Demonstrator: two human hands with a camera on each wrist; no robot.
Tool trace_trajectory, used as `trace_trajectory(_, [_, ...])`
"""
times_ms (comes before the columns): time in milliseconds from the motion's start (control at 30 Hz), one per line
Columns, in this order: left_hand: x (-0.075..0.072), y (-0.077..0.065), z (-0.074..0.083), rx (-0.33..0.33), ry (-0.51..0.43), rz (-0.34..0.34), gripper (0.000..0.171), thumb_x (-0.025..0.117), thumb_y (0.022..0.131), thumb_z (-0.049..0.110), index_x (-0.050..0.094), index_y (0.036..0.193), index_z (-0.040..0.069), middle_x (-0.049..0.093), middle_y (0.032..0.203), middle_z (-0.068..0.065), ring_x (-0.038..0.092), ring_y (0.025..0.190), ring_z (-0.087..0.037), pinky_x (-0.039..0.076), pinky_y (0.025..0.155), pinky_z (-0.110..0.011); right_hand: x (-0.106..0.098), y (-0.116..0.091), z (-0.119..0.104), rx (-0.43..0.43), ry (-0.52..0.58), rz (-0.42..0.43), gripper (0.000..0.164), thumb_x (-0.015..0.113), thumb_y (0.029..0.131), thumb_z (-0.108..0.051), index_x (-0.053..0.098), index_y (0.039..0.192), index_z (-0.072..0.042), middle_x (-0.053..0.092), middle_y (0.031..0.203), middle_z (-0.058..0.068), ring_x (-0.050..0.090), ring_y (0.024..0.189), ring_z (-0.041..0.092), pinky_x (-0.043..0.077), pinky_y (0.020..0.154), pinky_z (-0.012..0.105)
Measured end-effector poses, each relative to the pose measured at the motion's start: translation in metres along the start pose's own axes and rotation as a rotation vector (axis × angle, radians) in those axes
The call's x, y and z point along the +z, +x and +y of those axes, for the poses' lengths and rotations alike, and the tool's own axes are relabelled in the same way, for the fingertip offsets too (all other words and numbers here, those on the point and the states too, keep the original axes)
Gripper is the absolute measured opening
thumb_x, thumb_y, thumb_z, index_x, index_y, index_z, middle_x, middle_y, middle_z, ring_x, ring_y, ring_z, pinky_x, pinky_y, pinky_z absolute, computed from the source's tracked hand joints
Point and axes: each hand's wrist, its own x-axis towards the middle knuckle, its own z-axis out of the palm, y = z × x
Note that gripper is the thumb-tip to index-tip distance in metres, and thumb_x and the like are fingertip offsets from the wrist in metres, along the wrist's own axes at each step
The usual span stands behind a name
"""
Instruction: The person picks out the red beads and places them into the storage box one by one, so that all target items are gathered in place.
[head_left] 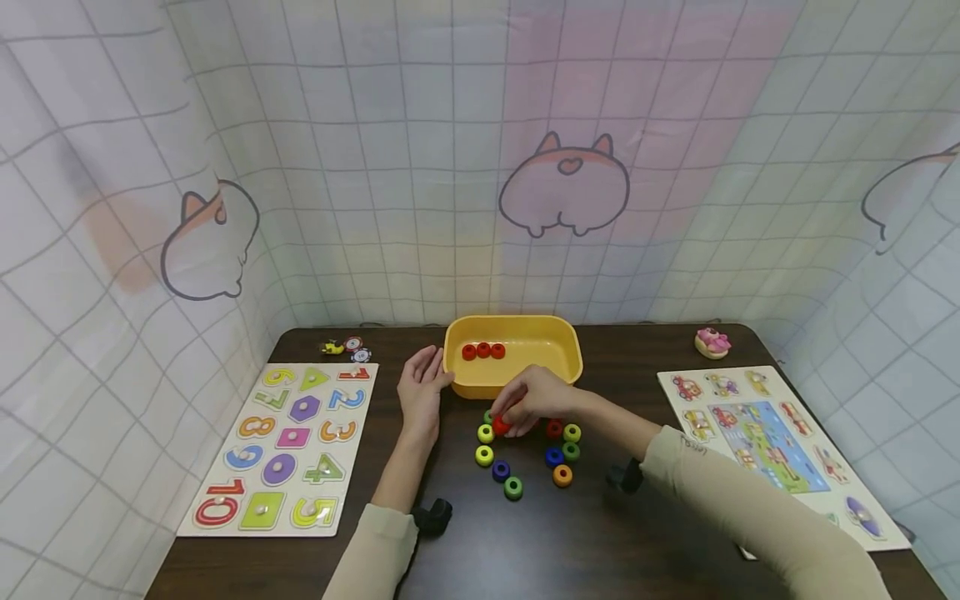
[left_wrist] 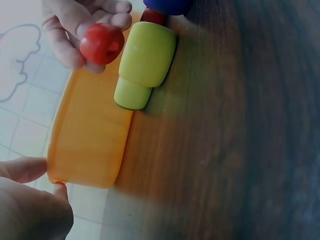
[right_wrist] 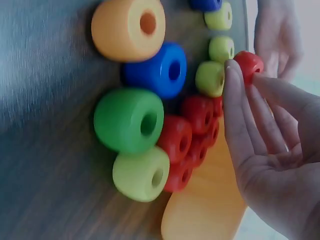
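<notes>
My right hand [head_left: 536, 402] pinches a red bead [right_wrist: 248, 65] between thumb and fingertips, just in front of the yellow tray [head_left: 540, 354]. In the left wrist view that red bead [left_wrist: 101, 44] shows its hole. At the tray's left end, my left hand [head_left: 422, 392] holds the rim with thumb and finger. Inside the tray, three red beads [head_left: 483, 351] sit in a row toward the back left. Loose beads lie on the table below the right hand, among them a yellow bead [head_left: 483, 456], a blue bead [head_left: 554, 456], an orange bead [head_left: 562, 476] and a green bead [head_left: 513, 487].
A number-and-shape puzzle board [head_left: 288, 450] lies on the left of the dark table [head_left: 480, 550]. On the right is a picture puzzle board [head_left: 780, 450], partly behind the right sleeve. Small trinkets [head_left: 352, 343] and a pink figure [head_left: 712, 342] stand near the back edge.
</notes>
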Motion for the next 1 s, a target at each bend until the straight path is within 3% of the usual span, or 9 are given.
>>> trace_trajectory(200, [-0.001, 0.001, -0.001, 0.005, 0.015, 0.016, 0.062, 0.061, 0.082, -0.019, 0.045, 0.138, 0.000, 0.043, 0.146, -0.021, 0.049, 0.132, -0.023, 0.046, 0.102, -0.025, -0.010, 0.001, -0.001, 0.006, 0.045, 0.015, 0.016, 0.070, 0.087, -0.001, 0.074, 0.103, 0.000, 0.074, 0.095, 0.017, 0.071, 0.080, 0.042, 0.058, 0.074, 0.055])
trace_trajectory(467, [-0.001, -0.001, -0.003, 0.017, 0.010, 0.015, 0.062, 0.063, 0.080, -0.019, 0.046, 0.137, -0.001, 0.040, 0.147, -0.024, 0.050, 0.131, -0.022, 0.041, 0.109, -0.036, -0.037, 0.004, -0.027, 0.002, 0.085, 0.034, 0.019, 0.070, 0.088, -0.003, 0.073, 0.107, 0.001, 0.074, 0.097, 0.018, 0.070, 0.085, 0.042, 0.054, 0.081, 0.058])
trace_trajectory(667, [-0.003, 0.001, -0.003, 0.014, 0.014, 0.026, 0.064, 0.063, 0.080, -0.020, 0.045, 0.138, -0.002, 0.041, 0.146, -0.023, 0.051, 0.131, -0.022, 0.042, 0.108, -0.035, -0.065, 0.025, -0.042, 0.060, 0.048, 0.147, 0.022, 0.066, 0.089, 0.000, 0.069, 0.111, 0.006, 0.072, 0.101, 0.020, 0.070, 0.087, 0.041, 0.057, 0.080, 0.052])
trace_trajectory(867, [-0.003, 0.001, -0.002, 0.010, 0.004, 0.016, 0.062, 0.061, 0.080, -0.021, 0.046, 0.137, -0.002, 0.042, 0.145, -0.022, 0.050, 0.132, -0.024, 0.041, 0.109, -0.037, -0.084, 0.056, -0.032, 0.143, -0.033, 0.320, 0.021, 0.067, 0.087, 0.004, 0.070, 0.108, 0.008, 0.070, 0.104, 0.026, 0.069, 0.088, 0.046, 0.057, 0.080, 0.053])
trace_trajectory(1000, [-0.001, 0.000, -0.001, 0.015, 0.001, 0.006, 0.062, 0.061, 0.081, -0.020, 0.044, 0.138, -0.004, 0.041, 0.145, -0.024, 0.049, 0.132, -0.025, 0.041, 0.109, -0.037, -0.089, 0.072, -0.021, 0.171, -0.073, 0.389, 0.021, 0.066, 0.086, 0.007, 0.071, 0.106, 0.007, 0.069, 0.104, 0.027, 0.069, 0.087, 0.045, 0.058, 0.078, 0.053])
